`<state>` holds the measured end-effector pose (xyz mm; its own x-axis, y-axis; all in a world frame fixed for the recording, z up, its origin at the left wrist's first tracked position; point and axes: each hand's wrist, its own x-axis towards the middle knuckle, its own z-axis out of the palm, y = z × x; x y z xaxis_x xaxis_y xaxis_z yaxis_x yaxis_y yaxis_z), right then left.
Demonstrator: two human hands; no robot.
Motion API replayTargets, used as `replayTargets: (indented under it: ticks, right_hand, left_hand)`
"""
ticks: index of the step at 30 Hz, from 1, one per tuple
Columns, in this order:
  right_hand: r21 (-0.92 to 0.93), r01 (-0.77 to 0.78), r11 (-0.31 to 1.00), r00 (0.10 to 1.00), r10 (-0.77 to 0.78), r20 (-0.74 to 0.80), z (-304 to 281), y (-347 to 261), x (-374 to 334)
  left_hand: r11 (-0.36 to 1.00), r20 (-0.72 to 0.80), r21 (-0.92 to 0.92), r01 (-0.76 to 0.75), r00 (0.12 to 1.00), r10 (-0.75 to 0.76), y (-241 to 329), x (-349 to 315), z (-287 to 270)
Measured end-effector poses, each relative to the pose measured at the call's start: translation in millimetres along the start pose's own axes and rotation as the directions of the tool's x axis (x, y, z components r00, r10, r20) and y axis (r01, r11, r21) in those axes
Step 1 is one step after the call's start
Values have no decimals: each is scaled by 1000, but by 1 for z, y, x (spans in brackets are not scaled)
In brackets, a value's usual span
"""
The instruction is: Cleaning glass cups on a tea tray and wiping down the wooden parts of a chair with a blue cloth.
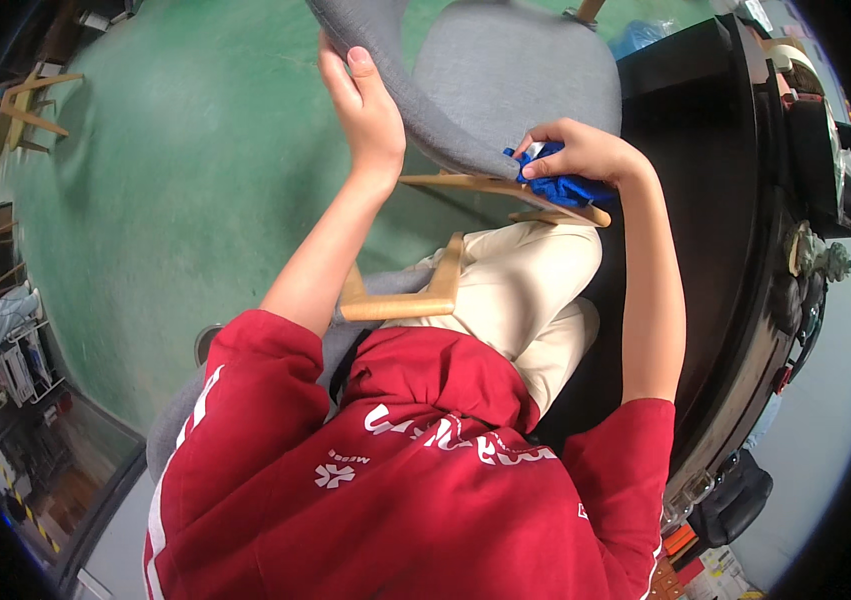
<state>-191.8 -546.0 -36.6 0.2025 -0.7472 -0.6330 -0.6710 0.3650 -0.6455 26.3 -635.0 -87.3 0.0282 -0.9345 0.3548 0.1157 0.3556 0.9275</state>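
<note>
A chair with a grey fabric backrest [423,112], a grey seat [515,70] and light wooden parts [470,183] is in front of me. My left hand [367,110] grips the backrest by its left edge, thumb on the near side and the other fingers partly hidden behind it. At the backrest's right end, my right hand [585,150] is closed on a crumpled blue cloth [567,190]. The cloth touches the fabric edge there, just above the wooden frame.
Close on the right stands a dark cabinet [685,190], with assorted items along its far side. A wooden armrest [400,304] is beside my lap. Green floor [185,200] stretches out to the left, where another wooden chair [30,110] stands far off.
</note>
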Motion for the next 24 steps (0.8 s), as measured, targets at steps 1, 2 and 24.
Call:
replayTargets:
  ticks: [1, 2, 24]
  right_hand:
    - [15, -47, 999, 998, 47, 38, -3, 2, 3]
    - [15, -46, 999, 998, 46, 37, -5, 6, 7]
    - [-305, -124, 944, 983, 158, 89, 22, 33, 67]
  left_hand:
    - [1000, 3, -4, 0, 1000, 0, 1, 0, 1]
    - [1000, 5, -2, -6, 1000, 6, 2, 0, 1]
    - [1000, 19, 9, -3, 1000, 3, 3, -1, -2]
